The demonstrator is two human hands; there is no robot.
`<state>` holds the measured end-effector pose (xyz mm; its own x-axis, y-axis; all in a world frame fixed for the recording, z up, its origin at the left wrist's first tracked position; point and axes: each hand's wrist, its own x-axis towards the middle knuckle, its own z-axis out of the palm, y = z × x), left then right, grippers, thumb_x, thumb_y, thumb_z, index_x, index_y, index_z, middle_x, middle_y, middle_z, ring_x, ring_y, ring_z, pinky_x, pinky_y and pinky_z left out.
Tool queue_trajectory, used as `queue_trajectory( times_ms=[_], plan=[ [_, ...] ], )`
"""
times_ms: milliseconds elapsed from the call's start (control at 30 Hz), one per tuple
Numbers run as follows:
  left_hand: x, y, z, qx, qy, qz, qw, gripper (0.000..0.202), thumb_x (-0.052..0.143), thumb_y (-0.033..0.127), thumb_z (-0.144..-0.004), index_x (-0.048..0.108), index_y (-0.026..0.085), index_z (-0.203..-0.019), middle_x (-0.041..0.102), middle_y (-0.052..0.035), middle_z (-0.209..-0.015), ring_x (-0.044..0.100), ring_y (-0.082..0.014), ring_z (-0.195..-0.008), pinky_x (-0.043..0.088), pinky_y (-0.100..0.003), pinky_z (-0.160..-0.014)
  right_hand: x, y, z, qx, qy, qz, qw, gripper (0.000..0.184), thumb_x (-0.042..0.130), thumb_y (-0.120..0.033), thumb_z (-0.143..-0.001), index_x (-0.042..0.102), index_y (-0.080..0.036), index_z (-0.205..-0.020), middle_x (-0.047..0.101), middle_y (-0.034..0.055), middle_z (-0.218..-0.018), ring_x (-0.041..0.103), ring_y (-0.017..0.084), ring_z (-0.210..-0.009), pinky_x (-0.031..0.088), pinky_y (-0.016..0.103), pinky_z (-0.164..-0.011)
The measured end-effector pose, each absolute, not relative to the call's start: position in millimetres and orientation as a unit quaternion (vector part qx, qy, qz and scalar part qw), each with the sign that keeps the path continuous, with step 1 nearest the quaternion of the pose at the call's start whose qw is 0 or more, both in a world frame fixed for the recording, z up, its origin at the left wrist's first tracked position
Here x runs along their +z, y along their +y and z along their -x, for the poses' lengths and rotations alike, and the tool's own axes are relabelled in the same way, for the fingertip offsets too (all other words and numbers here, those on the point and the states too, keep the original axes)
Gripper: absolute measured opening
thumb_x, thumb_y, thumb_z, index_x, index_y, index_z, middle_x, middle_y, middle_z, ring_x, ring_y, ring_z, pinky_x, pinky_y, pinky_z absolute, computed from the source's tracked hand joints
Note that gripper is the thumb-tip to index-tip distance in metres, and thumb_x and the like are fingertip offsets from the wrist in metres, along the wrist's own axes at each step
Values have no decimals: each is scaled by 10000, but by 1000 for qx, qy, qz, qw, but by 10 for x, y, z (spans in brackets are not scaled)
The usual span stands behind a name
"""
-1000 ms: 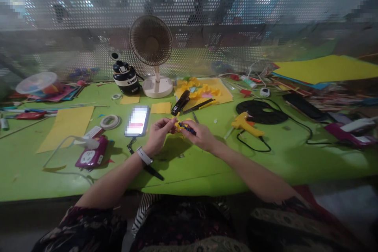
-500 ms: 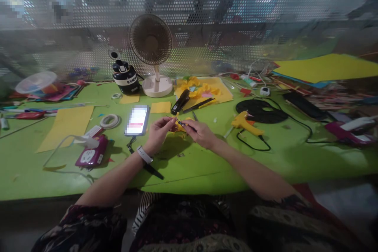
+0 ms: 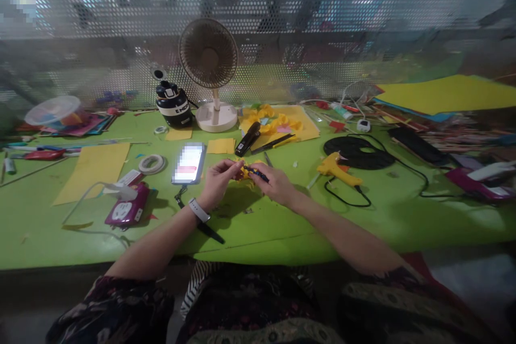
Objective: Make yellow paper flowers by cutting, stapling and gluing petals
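Green worktable, cluttered; perforated metal screen along its far edge, room beyond blurred.

Near edge, at 6 o'clock from the hands: bare strip of tabletop, the only open room. Far half crowded.

Left hand: fingers pinched narrow on a small yellow paper piece, held just above the table at centre.

Right hand: closed on a dark pen-like tool, touching the paper piece. Long axis runs 10 to 4 o'clock; tip points to 10, at the paper. What the tool is exactly, cannot tell.

Around the hands:
- phone, 10 o'clock, near
- stapler, 12 o'clock, near
- desk fan, 12 o'clock, at the screen
- yellow glue gun, 3 o'clock, corded
- tape roll, 9 o'clock
- yellow sheet, 9 o'clock, well apart
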<state>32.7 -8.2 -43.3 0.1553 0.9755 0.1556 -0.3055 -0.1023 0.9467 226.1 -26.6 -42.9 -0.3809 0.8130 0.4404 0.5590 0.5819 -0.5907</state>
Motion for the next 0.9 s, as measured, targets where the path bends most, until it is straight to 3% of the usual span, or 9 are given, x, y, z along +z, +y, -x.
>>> queue_trajectory(
  times_ms=[400,633,767,900],
  plan=[
    [-466,-70,-348,552,345,-488,582,291,848,422,-718,760,162,-815,718,-27,-699,640,-103,-595,534,-249,-628,-422,-235,-2271,203,-817,406,355,348,455,-378,-1015,646,-202,-1247,735,96,-1149,707,206,-958,540,324,-837],
    [-499,-69,-333,542,332,-496,591,247,830,386,-752,770,172,-860,723,-25,-724,641,-98,-598,528,-238,-615,-395,-219,-2277,216,-818,407,343,360,409,-390,-1040,698,-179,-1081,737,67,-887,669,167,-751,504,277,-706],
    [-480,-74,-331,544,324,-488,600,241,842,371,-738,773,174,-857,718,-20,-721,631,-95,-599,518,-236,-614,-379,-233,-2275,219,-820,401,345,320,428,-367,-1031,685,-184,-1082,747,74,-956,688,177,-809,514,284,-739],
    [-440,-85,-338,549,333,-485,593,245,870,363,-694,764,164,-789,706,-16,-690,623,-100,-602,511,-241,-615,-373,-269,-2267,196,-811,436,338,336,499,-408,-1000,619,-177,-1214,746,104,-1049,705,219,-872,533,329,-769]
  ],
)
